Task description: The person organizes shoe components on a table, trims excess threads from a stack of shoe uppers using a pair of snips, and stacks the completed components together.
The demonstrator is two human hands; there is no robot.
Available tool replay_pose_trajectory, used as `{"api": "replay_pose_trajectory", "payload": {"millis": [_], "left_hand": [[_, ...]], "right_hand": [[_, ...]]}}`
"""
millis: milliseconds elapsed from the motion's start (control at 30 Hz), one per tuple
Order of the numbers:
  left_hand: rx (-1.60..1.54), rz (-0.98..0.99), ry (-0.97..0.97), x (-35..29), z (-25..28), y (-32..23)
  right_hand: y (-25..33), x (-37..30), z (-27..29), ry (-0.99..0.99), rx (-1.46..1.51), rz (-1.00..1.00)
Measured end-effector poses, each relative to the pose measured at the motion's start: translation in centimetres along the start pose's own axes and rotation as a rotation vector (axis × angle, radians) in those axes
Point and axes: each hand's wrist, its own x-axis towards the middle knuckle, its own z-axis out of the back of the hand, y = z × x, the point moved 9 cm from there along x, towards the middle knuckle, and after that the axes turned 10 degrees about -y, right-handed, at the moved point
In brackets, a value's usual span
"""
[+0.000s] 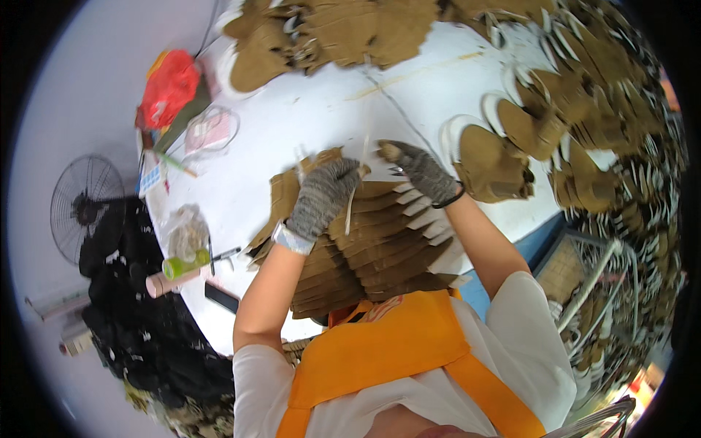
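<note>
My left hand, in a grey knit glove, is closed with its fingertips pinched on a thin white strip that hangs down. Just to the right, my right hand, gloved in the same grey, curls around a small tool with a shiny metal tip; its exact kind is too small to make out. The two hands are apart. Beneath them a fanned stack of brown shoe uppers lies overlapped against my orange apron, with white edges showing on the right side.
More brown uppers with white linings lie at the right, and a pile covers the far edge. At left are a red plastic bag, a phone, a green-lidded bottle and a fan. A metal-framed rack stands at right.
</note>
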Motion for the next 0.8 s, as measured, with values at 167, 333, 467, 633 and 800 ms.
{"api": "replay_pose_trajectory", "payload": {"millis": [167,333,467,633,800], "left_hand": [[0.251,-0.399,0.106,-3.8,-6.2,-5.5],[-0.068,-0.171,0.248,-8.1,-9.1,-8.0],[-0.176,-0.072,0.353,-11.0,-11.1,-9.1],[-0.063,-0.317,0.367,-12.4,-12.7,-11.6],[0.024,-0.488,0.144,-13.0,-10.1,-12.1]], "right_hand": [[4.3,-5.8,2.2,-0.240,0.245,-0.067],[10.8,-10.1,17.9,-0.732,-1.035,0.414],[7.2,-9.9,32.7,-0.609,-1.479,0.144],[-3.4,-9.4,34.3,-0.351,-1.331,-0.087],[-5.7,-9.3,34.2,-0.372,-0.747,-0.072]]}}
